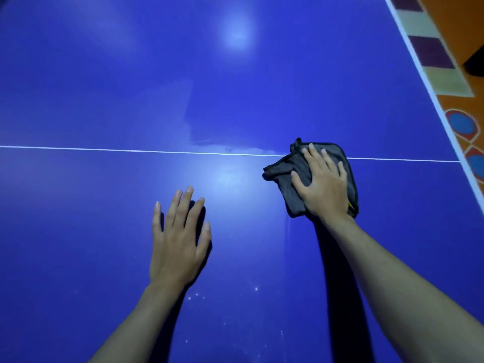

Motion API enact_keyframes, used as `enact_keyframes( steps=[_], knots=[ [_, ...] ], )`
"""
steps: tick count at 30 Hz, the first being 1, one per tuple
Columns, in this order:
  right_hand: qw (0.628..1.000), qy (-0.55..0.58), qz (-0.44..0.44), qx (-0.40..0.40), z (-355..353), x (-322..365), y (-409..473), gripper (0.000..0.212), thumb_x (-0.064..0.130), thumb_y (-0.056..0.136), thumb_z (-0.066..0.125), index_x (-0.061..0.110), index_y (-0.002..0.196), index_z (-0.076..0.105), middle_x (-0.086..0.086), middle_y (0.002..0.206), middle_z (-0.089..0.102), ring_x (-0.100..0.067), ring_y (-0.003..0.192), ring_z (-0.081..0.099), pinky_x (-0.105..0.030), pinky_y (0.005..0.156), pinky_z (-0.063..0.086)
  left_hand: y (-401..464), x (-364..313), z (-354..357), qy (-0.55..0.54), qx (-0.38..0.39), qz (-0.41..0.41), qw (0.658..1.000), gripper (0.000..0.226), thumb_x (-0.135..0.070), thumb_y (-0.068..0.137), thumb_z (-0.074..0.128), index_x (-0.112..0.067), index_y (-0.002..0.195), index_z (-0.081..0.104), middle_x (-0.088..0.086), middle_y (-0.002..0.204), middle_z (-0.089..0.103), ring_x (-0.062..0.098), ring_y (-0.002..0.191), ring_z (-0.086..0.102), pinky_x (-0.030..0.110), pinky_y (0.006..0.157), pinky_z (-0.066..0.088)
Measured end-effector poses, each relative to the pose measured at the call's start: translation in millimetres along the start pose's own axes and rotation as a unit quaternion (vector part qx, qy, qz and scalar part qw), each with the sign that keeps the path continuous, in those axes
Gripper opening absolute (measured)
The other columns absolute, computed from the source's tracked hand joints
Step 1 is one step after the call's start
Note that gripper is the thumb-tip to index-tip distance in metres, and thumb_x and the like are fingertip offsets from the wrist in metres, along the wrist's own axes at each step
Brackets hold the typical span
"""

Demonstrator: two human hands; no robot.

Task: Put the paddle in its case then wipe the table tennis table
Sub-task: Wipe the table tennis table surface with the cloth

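Two bare forearms are seen, entering from the lower edge of the view, each ending in an uncovered hand: the left hand (178,241) and the right hand (323,183). No sleeve, glove, watch, ring or bracelet is worn on either arm as far as it is shown. Short, unpainted fingernails are seen on the fingers (189,197) of both hands.

A dark grey cloth (290,174) lies on the blue, white-lined table (104,100), beside an orange patterned carpet (461,106).
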State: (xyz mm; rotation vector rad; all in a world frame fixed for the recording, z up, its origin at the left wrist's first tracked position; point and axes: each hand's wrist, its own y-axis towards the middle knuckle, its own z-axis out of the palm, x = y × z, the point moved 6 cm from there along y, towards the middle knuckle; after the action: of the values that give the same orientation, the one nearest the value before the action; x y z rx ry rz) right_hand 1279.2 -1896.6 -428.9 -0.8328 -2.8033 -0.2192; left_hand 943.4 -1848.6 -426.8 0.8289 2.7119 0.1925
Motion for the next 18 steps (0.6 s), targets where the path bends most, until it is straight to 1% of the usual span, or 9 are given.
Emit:
enact_keyframes(
  steps=[3,6,10,13,15,17,18],
  knots=[
    [1.000,0.003,0.001,0.000,-0.8,1.3,5.2,0.070,0.065,0.097,0.037,0.031,0.159,0.038,0.016,0.169,0.027,-0.013,0.158,0.020,-0.052,0.128,0.014,3.8,0.6,0.1,0.005,0.011,-0.010,1.000,0.053,-0.039,0.104,0.036,-0.018,0.152,0.044,0.001,0.171,0.019,0.018,0.159,0.013,0.059,0.125,0.013],
    [1.000,0.015,0.018,-0.021,-2.2,11.2,-20.0,0.071,0.063,0.095,0.038,0.029,0.157,0.043,0.013,0.168,0.033,-0.015,0.157,0.024,-0.052,0.127,0.020,3.6,0.4,0.1,0.000,0.012,-0.009,1.000,0.054,-0.042,0.104,0.035,-0.020,0.153,0.042,-0.001,0.171,0.019,0.017,0.158,0.013,0.058,0.126,0.011],
    [1.000,0.020,-0.005,-0.024,2.9,42.9,-103.4,0.069,0.061,0.097,0.042,0.029,0.158,0.041,0.013,0.168,0.033,-0.015,0.158,0.023,-0.052,0.127,0.022,3.4,-1.2,-5.0,-0.004,-0.013,0.006,1.000,0.052,-0.042,0.105,0.036,-0.020,0.150,0.045,-0.001,0.169,0.024,0.017,0.158,0.016,0.056,0.126,0.010],
    [1.000,0.016,-0.026,-0.001,5.5,62.9,-172.9,0.070,0.061,0.099,0.043,0.030,0.161,0.036,0.014,0.170,0.027,-0.014,0.159,0.018,-0.051,0.127,0.021,-3.3,-3.9,-16.7,0.017,-0.070,0.023,0.997,0.043,-0.036,0.107,0.038,-0.016,0.140,0.055,0.002,0.162,0.039,0.021,0.153,0.031,0.056,0.125,0.017],
    [0.999,0.010,-0.038,0.018,5.5,75.1,-213.8,0.071,0.061,0.100,0.042,0.031,0.163,0.033,0.015,0.171,0.023,-0.013,0.160,0.014,-0.051,0.127,0.020,-9.0,-1.6,-29.1,0.009,-0.099,-0.006,0.995,0.040,-0.033,0.107,0.038,-0.015,0.136,0.056,0.003,0.159,0.044,0.023,0.151,0.035,0.054,0.125,0.017],
    [0.998,0.005,-0.046,0.031,4.9,84.9,-251.0,0.071,0.062,0.101,0.041,0.030,0.163,0.031,0.015,0.171,0.021,-0.012,0.160,0.012,-0.051,0.127,0.021,-17.9,0.4,-41.0,-0.013,-0.099,-0.038,0.994,0.039,-0.032,0.106,0.038,-0.015,0.138,0.053,0.003,0.158,0.043,0.022,0.151,0.034,0.052,0.125,0.016],
    [0.998,0.004,-0.047,0.037,4.1,89.4,-269.8,0.071,0.062,0.101,0.041,0.030,0.164,0.030,0.015,0.172,0.020,-0.012,0.161,0.011,-0.051,0.127,0.021,-26.5,1.1,-45.6,-0.013,-0.092,-0.041,0.995,0.039,-0.032,0.106,0.038,-0.016,0.139,0.052,0.002,0.158,0.043,0.022,0.151,0.034,0.052,0.125,0.016]
  ],
)
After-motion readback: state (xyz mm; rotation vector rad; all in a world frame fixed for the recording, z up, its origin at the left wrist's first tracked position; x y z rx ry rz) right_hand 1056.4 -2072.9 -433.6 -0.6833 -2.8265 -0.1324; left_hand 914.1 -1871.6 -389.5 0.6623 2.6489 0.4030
